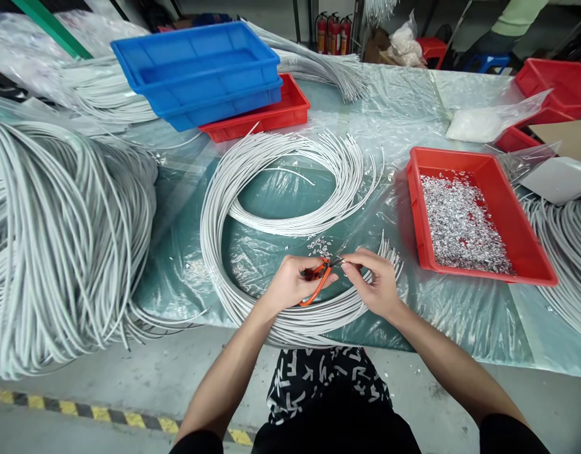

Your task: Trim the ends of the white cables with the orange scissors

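Observation:
My left hand (294, 280) is wrapped round small orange-handled pliers (319, 284), whose dark jaws point right. Just beyond the jaws, the fingers of my right hand (373, 284) are pinched together at the tool's tip. What lies between them is too small to make out. Both hands are above the front part of a coil of thin white cables (215, 233), with cut ends fanning out behind my right hand. A few shiny metal bits (320, 244) lie on the table just behind the pliers.
At right stands a red tray (531, 265) holding many small silvery pieces (465, 221). A large cable bundle (68, 246) hangs over the left edge. Blue trays (200, 69) sit on a red tray (295, 107) at the back. Plastic film covers the table (460, 321).

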The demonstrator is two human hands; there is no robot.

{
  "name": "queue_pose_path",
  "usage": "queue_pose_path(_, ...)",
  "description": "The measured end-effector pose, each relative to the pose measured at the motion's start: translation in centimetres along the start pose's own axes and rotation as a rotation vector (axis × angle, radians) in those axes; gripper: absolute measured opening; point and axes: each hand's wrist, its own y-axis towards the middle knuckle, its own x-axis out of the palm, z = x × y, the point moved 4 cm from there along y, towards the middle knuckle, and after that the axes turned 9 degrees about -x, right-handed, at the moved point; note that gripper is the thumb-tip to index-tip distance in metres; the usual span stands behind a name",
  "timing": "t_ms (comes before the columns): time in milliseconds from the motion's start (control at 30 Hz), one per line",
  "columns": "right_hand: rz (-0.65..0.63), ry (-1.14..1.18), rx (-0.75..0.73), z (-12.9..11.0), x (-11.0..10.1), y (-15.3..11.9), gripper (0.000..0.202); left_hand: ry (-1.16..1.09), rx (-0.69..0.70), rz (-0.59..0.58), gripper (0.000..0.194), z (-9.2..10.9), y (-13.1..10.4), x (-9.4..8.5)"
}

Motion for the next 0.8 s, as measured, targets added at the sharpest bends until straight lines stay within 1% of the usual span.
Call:
queue_pose_path(133, -0.018, 0.003, -0.010, 0.02, -0.14, 0.07, 0.014, 0.010, -0.021, 0.000, 0.039, -0.18, 0.00, -0.04)
queue_pose_path(233, -0.042, 0.015, -0.008, 0.10, -0.26, 0.14, 0.016, 0.019, -0.042, -0.024, 0.036, -0.30, -0.04, -0.04)
queue_pose_path(433, -0.037, 0.014, -0.006, 0.16, -0.44, 0.33, 0.012, 0.028, -0.079, -0.044, 0.035, -0.53, -0.05, -0.02)
queue_pose_path(633, -0.011, -0.061, -0.064, 0.02, -0.44, 0.30, 0.010, 0.043, -0.094, -0.050, 0.036, -0.82, 0.02, 0.15)
queue_pose_path(800, -0.029, -0.134, -0.110, -0.14, -0.30, 0.33, 0.011, 0.076, -0.088, -0.017, 0.038, -0.87, 0.09, 0.15)
